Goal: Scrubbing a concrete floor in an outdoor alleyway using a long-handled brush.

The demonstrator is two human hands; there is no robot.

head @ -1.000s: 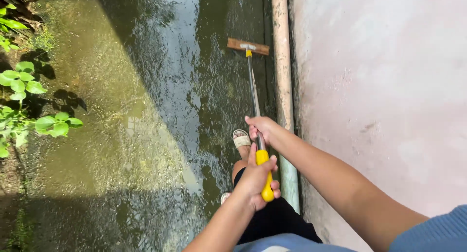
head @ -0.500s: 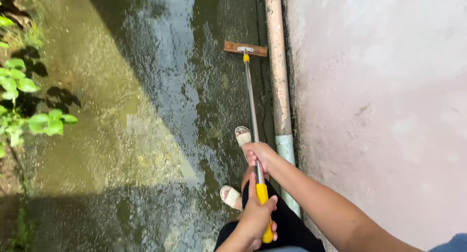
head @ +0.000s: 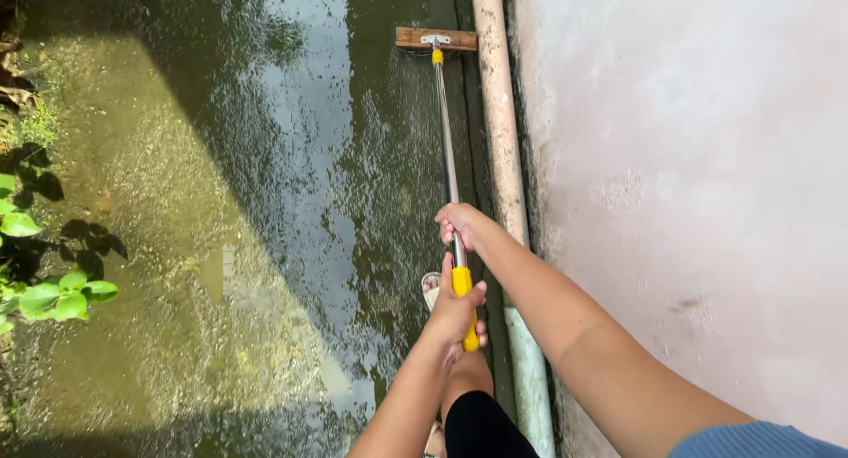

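Both hands are on one long-handled floor brush: thin metal shaft [head: 444,131] with a yellow rubber grip at the near end and a flat brown wooden head [head: 436,39] at the far end.

Right hand [head: 461,224] is forward, fingers curled tight around the bare metal just above the grip. That is the steering and pressing hand. Left hand [head: 455,310] is behind it, fingers wrapped shut on the yellow grip [head: 465,301], thumb lying along the top. This one works as the rear pivot, with the spacing between the hands giving leverage.

The shaft runs nearly straight away from the body, both arms reaching forward. The head sits flat on the wet, algae-green concrete path [head: 265,202], crosswise to the shaft, so its full width bears on the surface. Its right end is just beside the pale drain pipe [head: 495,122] lying along the foot of the pinkish plastered wall [head: 689,175].

One sandalled foot [head: 431,287] shows just left of the shaft, under the hands. Green leafy plants [head: 53,295] edge the far left, well apart from the brush.
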